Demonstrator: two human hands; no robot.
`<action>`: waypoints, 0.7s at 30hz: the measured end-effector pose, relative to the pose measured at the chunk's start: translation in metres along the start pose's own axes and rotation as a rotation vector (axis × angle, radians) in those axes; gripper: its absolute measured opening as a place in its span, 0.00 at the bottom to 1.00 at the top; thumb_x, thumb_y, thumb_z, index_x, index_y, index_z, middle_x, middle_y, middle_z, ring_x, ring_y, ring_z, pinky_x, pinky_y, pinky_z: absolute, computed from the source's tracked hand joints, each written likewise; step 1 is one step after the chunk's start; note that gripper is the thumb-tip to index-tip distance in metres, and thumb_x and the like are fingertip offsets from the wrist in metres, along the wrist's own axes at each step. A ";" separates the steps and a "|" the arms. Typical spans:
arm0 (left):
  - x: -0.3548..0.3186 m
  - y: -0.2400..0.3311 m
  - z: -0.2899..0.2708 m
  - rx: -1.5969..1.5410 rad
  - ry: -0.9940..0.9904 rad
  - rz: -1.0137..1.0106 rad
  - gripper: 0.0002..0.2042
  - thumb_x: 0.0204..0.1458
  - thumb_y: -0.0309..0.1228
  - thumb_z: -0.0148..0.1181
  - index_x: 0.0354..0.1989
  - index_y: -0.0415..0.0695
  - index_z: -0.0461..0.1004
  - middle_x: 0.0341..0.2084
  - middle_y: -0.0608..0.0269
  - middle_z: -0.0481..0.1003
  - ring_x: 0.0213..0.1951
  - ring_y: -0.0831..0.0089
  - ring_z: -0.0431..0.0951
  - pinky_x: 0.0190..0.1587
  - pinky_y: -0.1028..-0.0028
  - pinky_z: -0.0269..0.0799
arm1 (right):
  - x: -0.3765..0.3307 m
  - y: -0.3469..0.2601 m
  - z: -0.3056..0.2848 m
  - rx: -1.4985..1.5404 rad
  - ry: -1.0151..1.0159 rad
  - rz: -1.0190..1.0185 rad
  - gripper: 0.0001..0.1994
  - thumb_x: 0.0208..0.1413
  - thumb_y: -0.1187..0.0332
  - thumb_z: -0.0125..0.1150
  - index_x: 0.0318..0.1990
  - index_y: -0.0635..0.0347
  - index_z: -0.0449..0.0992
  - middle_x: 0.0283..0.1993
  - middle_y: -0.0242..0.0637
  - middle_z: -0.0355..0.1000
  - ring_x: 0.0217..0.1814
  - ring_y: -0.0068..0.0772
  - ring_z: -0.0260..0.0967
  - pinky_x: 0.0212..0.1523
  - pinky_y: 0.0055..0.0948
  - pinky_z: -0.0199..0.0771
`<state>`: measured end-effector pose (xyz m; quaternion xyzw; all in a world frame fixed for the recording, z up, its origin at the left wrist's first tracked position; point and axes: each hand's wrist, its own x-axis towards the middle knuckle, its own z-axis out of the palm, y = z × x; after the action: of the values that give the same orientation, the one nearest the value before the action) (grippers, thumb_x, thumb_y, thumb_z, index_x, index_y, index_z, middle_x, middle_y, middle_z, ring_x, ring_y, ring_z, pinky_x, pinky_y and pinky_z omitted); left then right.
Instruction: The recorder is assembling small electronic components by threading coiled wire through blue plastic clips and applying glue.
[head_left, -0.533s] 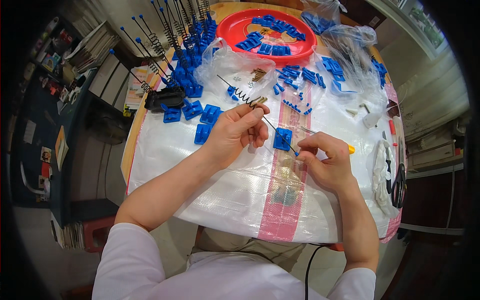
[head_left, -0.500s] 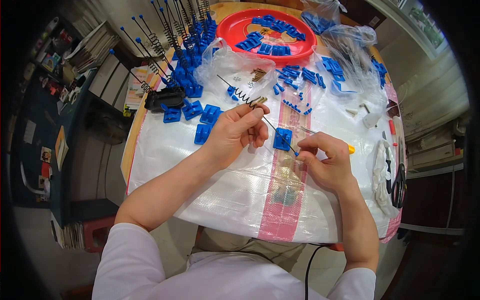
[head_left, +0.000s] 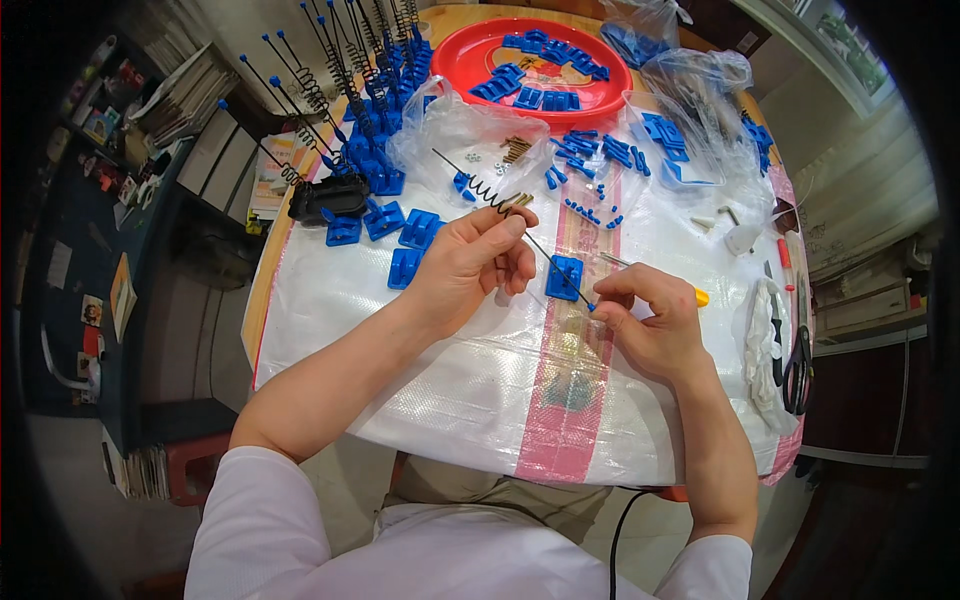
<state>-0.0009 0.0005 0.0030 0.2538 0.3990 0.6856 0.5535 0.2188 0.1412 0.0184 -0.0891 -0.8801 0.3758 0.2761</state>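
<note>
Rod with spring, spanning both your hands above the desk: left hand pinches its middle, right hand clamps its lower tip (grips unchanged since half a second ago; assembly paused).

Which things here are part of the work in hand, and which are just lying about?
In hand:
left hand and right hand, both on the thin rod
spring on the rod
blue block by the fingers
blue parts, red tray, finished rods

Lying about:
scissors
white cloth
black box
</note>
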 end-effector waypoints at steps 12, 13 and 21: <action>0.000 0.000 0.000 -0.001 -0.005 -0.001 0.12 0.67 0.37 0.54 0.51 0.42 0.70 0.26 0.57 0.77 0.25 0.72 0.76 0.30 0.73 0.71 | 0.000 0.000 0.001 -0.007 -0.002 -0.007 0.10 0.48 0.73 0.74 0.38 0.62 0.80 0.33 0.37 0.79 0.31 0.31 0.77 0.29 0.27 0.76; 0.000 0.000 0.000 -0.003 -0.004 -0.001 0.12 0.67 0.37 0.54 0.51 0.42 0.70 0.26 0.57 0.77 0.25 0.72 0.76 0.30 0.73 0.71 | 0.000 0.000 0.001 -0.008 -0.002 -0.007 0.10 0.48 0.73 0.74 0.38 0.62 0.80 0.33 0.37 0.79 0.31 0.31 0.77 0.29 0.27 0.76; 0.000 0.000 0.000 -0.002 0.004 -0.005 0.12 0.67 0.36 0.54 0.51 0.42 0.70 0.26 0.57 0.77 0.25 0.73 0.76 0.29 0.73 0.71 | 0.000 0.000 0.000 -0.009 -0.010 -0.004 0.10 0.49 0.73 0.74 0.38 0.62 0.80 0.33 0.37 0.79 0.31 0.32 0.77 0.28 0.27 0.76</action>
<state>-0.0007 0.0004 0.0030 0.2508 0.4002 0.6852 0.5545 0.2188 0.1408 0.0185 -0.0869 -0.8832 0.3719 0.2722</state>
